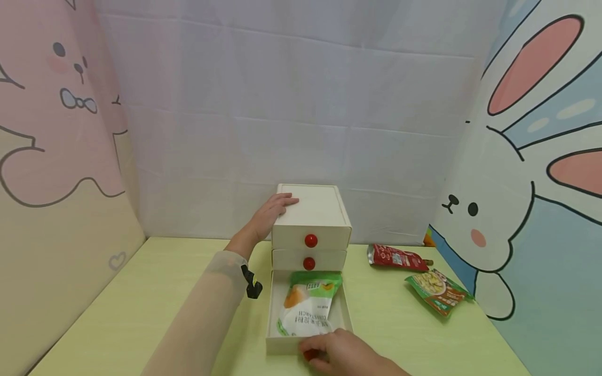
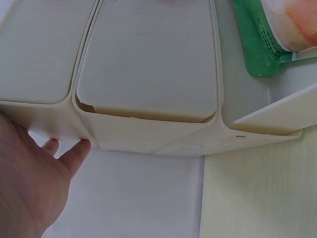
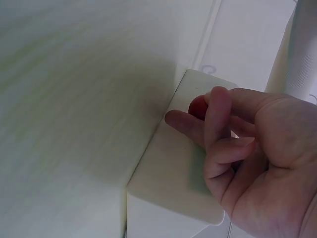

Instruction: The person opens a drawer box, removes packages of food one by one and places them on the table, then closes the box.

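Note:
A white box of stacked drawers (image 1: 312, 209) stands against the back wall, its lowest drawer (image 1: 274, 313) pulled out toward the person. Inside that drawer lies a green-and-white cornstarch bag (image 1: 310, 305). The left hand (image 1: 270, 214) rests on the box's top left edge, fingers on top; in the left wrist view the hand (image 2: 34, 183) touches the side of the box. At the drawer front, the right hand (image 1: 345, 352) pinches the red round knob (image 1: 310, 354). The right wrist view shows the fingers around this knob (image 3: 198, 107), partly hiding it.
Two upper drawers with red knobs (image 1: 311, 241) are closed. To the right of the box lie a red spouted pouch (image 1: 397, 257) and a green-and-brown food packet (image 1: 438, 292) on the pale yellow table (image 1: 385, 334). Printed cartoon panels (image 1: 498, 209) stand at both sides.

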A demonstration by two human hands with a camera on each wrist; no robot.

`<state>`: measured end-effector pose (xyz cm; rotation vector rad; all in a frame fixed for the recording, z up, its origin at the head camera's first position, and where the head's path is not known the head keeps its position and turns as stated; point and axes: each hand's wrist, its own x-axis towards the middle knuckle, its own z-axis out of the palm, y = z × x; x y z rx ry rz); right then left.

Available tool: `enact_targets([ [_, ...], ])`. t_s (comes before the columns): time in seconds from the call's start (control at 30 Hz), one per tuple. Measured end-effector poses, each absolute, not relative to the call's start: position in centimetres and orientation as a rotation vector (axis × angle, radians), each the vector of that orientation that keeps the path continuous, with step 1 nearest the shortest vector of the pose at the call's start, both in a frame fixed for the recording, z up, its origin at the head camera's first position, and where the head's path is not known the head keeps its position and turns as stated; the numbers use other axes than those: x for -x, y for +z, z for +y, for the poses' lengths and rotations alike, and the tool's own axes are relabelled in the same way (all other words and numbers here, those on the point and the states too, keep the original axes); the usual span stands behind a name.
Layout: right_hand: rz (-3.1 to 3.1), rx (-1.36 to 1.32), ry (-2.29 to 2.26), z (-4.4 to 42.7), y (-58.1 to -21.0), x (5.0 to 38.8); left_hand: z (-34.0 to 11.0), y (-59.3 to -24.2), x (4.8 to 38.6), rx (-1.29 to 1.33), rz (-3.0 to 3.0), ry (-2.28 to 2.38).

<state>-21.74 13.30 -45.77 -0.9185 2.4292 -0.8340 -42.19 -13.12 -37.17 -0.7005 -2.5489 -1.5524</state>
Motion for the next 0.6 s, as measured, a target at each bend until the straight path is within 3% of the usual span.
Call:
enact_targets([
  [0.6,2.496,0.980,-0.704,13.35,-45.94,21.11,-13.12,-37.19,42.26,0.712,-2.545,-1.534],
])
